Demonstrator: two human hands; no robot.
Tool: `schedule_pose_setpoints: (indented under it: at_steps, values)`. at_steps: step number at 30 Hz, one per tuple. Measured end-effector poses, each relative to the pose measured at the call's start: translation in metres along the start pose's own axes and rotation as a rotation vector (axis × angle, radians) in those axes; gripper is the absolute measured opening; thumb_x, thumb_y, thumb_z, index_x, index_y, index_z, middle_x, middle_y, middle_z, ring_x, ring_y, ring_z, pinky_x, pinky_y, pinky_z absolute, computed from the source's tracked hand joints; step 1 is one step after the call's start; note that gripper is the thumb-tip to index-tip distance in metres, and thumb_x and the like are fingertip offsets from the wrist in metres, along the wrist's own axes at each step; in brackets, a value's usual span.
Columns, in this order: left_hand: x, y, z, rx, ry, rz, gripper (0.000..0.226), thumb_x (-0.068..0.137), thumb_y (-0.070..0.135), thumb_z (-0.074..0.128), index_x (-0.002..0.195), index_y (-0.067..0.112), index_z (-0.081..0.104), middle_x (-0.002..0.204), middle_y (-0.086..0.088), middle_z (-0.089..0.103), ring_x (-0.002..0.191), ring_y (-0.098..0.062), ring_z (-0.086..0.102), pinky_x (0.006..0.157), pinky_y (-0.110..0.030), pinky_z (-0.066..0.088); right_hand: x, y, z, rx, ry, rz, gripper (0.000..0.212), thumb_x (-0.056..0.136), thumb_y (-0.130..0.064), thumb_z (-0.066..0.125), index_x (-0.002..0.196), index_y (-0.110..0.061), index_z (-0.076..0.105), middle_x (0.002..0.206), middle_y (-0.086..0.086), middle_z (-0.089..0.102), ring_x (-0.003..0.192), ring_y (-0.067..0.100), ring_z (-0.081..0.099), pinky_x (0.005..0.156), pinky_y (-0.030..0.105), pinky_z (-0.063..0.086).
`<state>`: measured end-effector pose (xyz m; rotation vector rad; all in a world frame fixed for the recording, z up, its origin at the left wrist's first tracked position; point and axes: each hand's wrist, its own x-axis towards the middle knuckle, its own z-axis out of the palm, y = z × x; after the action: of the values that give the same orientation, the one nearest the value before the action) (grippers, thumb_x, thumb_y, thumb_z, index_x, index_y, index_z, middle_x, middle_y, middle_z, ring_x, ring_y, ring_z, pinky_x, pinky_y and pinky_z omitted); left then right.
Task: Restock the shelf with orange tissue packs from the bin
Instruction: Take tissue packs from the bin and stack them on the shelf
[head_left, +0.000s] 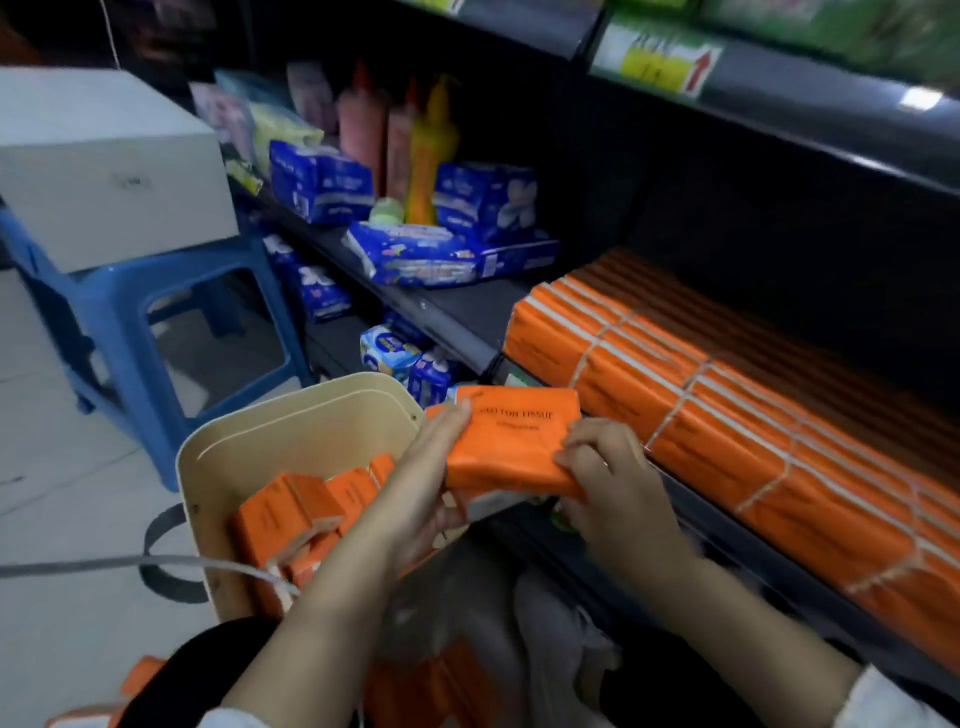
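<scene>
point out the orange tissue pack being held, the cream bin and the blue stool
held orange tissue pack (511, 441), head view, middle of its printed top face
cream bin (311, 431), head view, bare inner wall below the far rim
blue stool (117, 312), head view, top of its near leg

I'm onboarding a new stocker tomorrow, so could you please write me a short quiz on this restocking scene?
1. True or false: the left hand and right hand both hold one orange tissue pack.
2. The white box rests on: A a ladder, B the blue stool, C a trolley.
3. Fill in: more orange packs lie in the cream ___.
Key: 1 true; 2 B; 3 bin.
</scene>
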<state>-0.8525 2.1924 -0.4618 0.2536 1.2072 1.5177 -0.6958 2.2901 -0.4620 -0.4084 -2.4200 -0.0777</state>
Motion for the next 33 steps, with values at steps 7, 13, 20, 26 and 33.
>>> schedule_pose_setpoints:
  at_steps: [7,13,20,26,33]
  values:
    - [-0.044,-0.014,0.033,0.123,-0.016,0.242,0.044,0.083,0.008,0.063,0.118,0.033,0.056,0.103,-0.002,0.068,0.079,-0.015,0.067,0.068,-0.040,0.058,-0.037,-0.005,-0.053,0.123,-0.195,0.148,0.057,0.061,0.006,0.066,0.108,-0.022,0.051,0.114,-0.004,0.045,0.108,0.016,0.048,0.084,0.033,0.050]
    - [-0.075,-0.022,0.070,0.465,0.002,0.455,0.060,0.055,0.045,0.072,0.109,0.062,0.051,0.136,-0.003,0.051,0.124,-0.029,0.049,0.103,-0.058,0.038,-0.057,-0.014,-0.115,0.420,-0.014,0.521,0.039,0.073,-0.018,0.073,0.110,-0.020,0.061,0.110,-0.007,0.051,0.103,-0.003,0.048,0.091,0.001,0.031]
    - [-0.107,-0.040,0.127,0.518,-0.236,0.604,0.071,0.057,0.042,0.074,0.122,0.056,0.049,0.138,0.008,0.049,0.127,-0.015,0.047,0.108,-0.048,0.035,-0.091,-0.016,-0.179,1.045,0.154,1.000,0.038,0.089,-0.004,0.058,0.122,-0.019,0.047,0.106,0.000,0.063,0.076,0.009,0.063,0.076,0.047,0.052]
    - [-0.104,-0.070,0.183,0.642,-0.370,0.561,0.074,0.055,0.055,0.073,0.124,0.058,0.046,0.140,0.012,0.044,0.128,-0.008,0.044,0.108,-0.044,0.036,-0.144,0.019,-0.212,1.139,0.328,1.123,0.042,0.086,0.001,0.059,0.126,-0.012,0.049,0.118,0.010,0.064,0.104,0.019,0.063,0.081,0.022,0.054]
    - [-0.076,-0.115,0.273,0.721,-0.487,0.571,0.038,0.091,0.042,0.046,0.129,0.039,0.044,0.134,0.023,0.042,0.118,0.014,0.038,0.093,0.000,0.024,-0.216,0.077,-0.259,0.986,0.634,1.229,0.034,0.085,0.004,0.060,0.112,-0.017,0.057,0.111,0.004,0.067,0.098,0.013,0.066,0.083,0.025,0.054]
